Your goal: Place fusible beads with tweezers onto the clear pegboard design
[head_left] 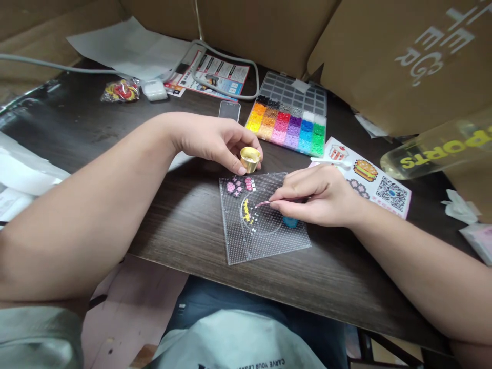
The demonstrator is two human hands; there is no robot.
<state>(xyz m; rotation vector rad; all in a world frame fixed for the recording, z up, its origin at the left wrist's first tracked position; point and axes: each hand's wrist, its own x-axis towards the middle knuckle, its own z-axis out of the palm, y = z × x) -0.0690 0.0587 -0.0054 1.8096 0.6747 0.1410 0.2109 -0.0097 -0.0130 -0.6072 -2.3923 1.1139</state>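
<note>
My left hand (230,146) is closed around a small gold cup (250,160), which it holds upright just behind the clear pegboard (265,246). In my right hand (315,197) a pair of pink tweezers (264,203) is pinched, with its tip low over the board beside a few white beads. Yellow beads (246,212) form a curved patch inside a ring marked on the board. A pink and black paw of beads (234,187) and a small pink and white bead piece (250,184) sit near its back edge. Something blue (290,222) shows partly under my right hand.
Behind the board lies a compartment box of coloured beads (286,125). A pattern sheet (384,187) with a white stick (330,162) on it is at the right, near a clear bottle (434,151). A phone (229,110), cable (230,96) and leaflets (219,74) lie farther back.
</note>
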